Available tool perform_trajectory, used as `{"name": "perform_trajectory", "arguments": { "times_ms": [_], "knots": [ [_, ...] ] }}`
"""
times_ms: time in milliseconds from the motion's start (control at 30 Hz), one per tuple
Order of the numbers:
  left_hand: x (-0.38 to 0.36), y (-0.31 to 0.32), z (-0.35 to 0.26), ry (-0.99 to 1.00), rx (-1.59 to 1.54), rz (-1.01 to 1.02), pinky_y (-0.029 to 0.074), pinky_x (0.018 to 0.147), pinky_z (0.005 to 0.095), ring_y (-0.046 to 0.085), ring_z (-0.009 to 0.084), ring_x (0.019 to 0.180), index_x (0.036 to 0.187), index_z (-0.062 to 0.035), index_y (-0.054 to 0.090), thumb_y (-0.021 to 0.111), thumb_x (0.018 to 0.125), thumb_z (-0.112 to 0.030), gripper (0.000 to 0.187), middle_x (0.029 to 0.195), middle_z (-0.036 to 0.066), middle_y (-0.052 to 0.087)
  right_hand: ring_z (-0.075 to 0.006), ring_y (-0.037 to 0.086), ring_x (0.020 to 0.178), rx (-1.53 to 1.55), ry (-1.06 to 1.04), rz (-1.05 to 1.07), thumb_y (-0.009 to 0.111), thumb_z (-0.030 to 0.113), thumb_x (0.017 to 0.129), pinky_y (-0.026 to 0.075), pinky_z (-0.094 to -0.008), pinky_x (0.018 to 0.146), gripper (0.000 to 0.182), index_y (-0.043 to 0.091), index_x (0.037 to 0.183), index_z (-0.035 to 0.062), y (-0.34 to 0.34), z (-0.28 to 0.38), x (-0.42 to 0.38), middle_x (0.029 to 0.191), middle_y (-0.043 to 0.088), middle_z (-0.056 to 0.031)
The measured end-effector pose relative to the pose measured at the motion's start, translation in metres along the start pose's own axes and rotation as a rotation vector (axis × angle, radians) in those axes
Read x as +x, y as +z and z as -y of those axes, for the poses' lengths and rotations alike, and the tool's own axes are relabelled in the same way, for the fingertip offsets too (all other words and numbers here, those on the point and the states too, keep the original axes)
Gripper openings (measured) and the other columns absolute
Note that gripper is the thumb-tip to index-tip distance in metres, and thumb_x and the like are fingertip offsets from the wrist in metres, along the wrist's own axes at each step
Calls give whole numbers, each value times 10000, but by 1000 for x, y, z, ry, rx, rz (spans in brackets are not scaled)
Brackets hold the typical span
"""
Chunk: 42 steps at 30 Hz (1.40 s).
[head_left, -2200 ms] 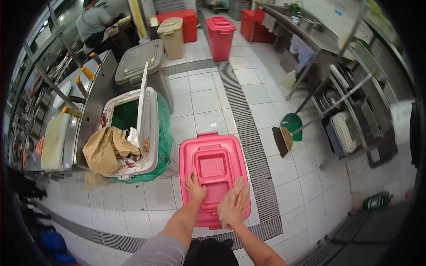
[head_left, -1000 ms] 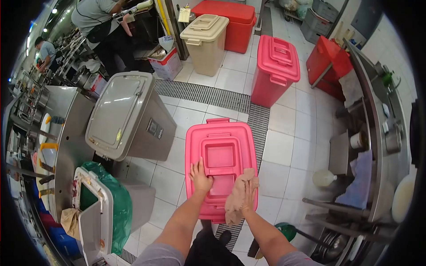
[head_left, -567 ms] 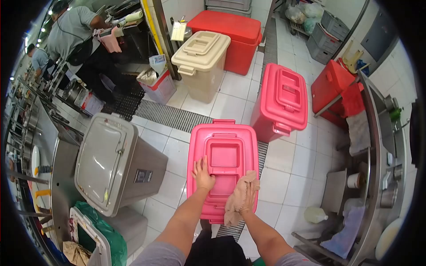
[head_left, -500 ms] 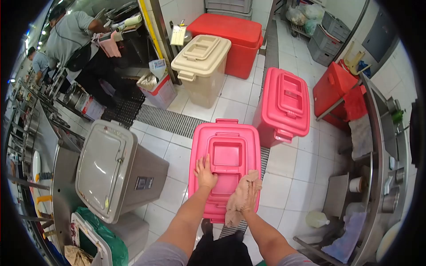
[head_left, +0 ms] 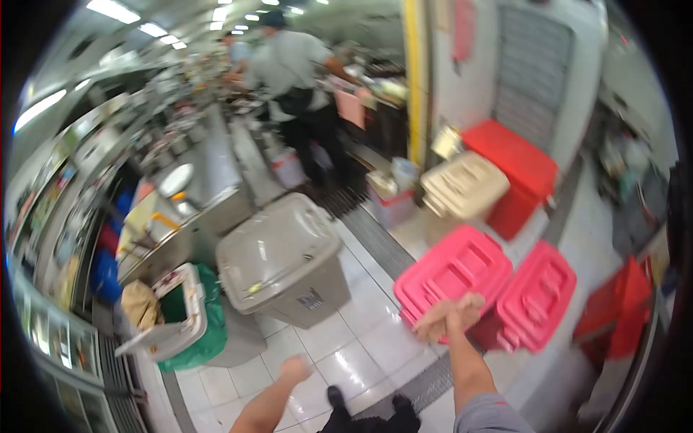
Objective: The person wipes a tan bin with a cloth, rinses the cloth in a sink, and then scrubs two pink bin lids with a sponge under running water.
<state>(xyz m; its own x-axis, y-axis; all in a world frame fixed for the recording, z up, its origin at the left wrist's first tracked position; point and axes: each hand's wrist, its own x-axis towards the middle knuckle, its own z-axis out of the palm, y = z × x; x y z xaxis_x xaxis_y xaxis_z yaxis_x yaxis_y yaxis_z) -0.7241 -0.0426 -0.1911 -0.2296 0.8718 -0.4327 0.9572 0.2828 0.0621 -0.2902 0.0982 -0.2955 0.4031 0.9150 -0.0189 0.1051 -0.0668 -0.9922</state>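
My right hand (head_left: 468, 307) is closed on a tan cloth (head_left: 433, 322) at the near edge of a pink lidded bin (head_left: 456, 268). Low in the middle, my left hand (head_left: 294, 369) hangs over the white tiles, away from the bins; motion blur smears its fingers. A second pink bin (head_left: 538, 296) stands to the right of the first. Left of centre is a large grey bin (head_left: 278, 252) with its lid down. Beside it, a bin with a green liner (head_left: 209, 317) stands open, with brown paper (head_left: 141, 304) at its rim.
A beige bin (head_left: 465, 184) and a red cooler (head_left: 516, 173) stand behind the pink bins. Another red container (head_left: 613, 307) is at the right. A co-worker (head_left: 292, 72) stands at a counter at the back, another person beyond. A steel counter (head_left: 216, 159) runs along the left.
The view has swung left, bringing the kitchen and lined bin further in. My left hand has come off the pink lid. My right hand, still with the cloth, is at the lid's near edge.
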Motion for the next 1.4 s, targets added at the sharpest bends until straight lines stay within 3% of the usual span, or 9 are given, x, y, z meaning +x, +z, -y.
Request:
{"name": "perform_trajectory", "arguments": {
  "times_ms": [167,200,333,833,1033,1200,1233,1300,1400],
  "knots": [
    [-277,86,220,-1199,-367,22,465,799,358,560,257,973,1019,33,527,724,574,-345,616,1026,177,558,-206,561,556,-27,120,521,490,325,846,440,-274,446,341,477,1078,75,73,176,-10,819,536,-61],
    [-342,42,188,-1367,-752,-217,488,726,366,611,223,818,873,-14,584,745,557,-271,438,691,107,633,-207,563,618,103,89,625,485,326,851,450,-278,495,354,461,1104,79,97,177,-21,846,538,-58],
    [-481,124,175,-1952,-797,-482,480,768,362,597,266,871,864,29,548,735,537,-215,449,1019,165,583,-210,570,864,644,87,1030,465,330,871,487,-295,695,415,399,1204,92,222,170,-124,956,543,-47],
    [-655,364,316,-1688,-1000,-233,464,599,356,601,250,646,675,4,615,544,669,-248,261,627,119,620,-207,440,1106,901,424,1666,444,327,879,365,-344,934,442,356,1240,89,459,391,-618,1176,471,-73],
    [-569,300,552,-1254,-838,-599,432,623,395,584,252,663,674,-139,637,553,649,-267,155,587,101,607,-204,444,1099,1105,568,1636,451,319,877,372,-340,928,434,358,1232,86,579,439,-677,1158,477,-76],
    [-545,246,630,-1516,-1098,-469,454,708,353,603,221,744,678,-83,650,558,652,-312,248,625,101,621,-202,448,1093,1232,666,1599,456,311,875,378,-337,923,428,361,1225,83,701,525,-722,1144,482,-78],
    [-561,255,639,-1126,-501,-350,436,523,455,568,326,540,720,-130,603,624,629,-217,127,604,159,576,-202,449,1092,1261,693,1595,457,310,875,380,-337,922,427,361,1224,83,725,539,-741,1141,483,-78],
    [-562,265,708,-1206,-526,-438,437,526,445,566,321,546,733,-123,601,616,638,-205,126,608,156,573,-201,449,1091,1291,728,1609,458,308,875,381,-336,921,426,362,1223,82,784,561,-780,1138,484,-79],
    [-547,266,793,-1406,-634,-671,442,533,417,561,306,562,771,-100,594,593,665,-166,125,618,146,566,-190,466,1025,957,-51,1853,426,295,893,405,-318,865,381,364,1194,72,906,566,-838,1090,488,-79]
  ]
}}
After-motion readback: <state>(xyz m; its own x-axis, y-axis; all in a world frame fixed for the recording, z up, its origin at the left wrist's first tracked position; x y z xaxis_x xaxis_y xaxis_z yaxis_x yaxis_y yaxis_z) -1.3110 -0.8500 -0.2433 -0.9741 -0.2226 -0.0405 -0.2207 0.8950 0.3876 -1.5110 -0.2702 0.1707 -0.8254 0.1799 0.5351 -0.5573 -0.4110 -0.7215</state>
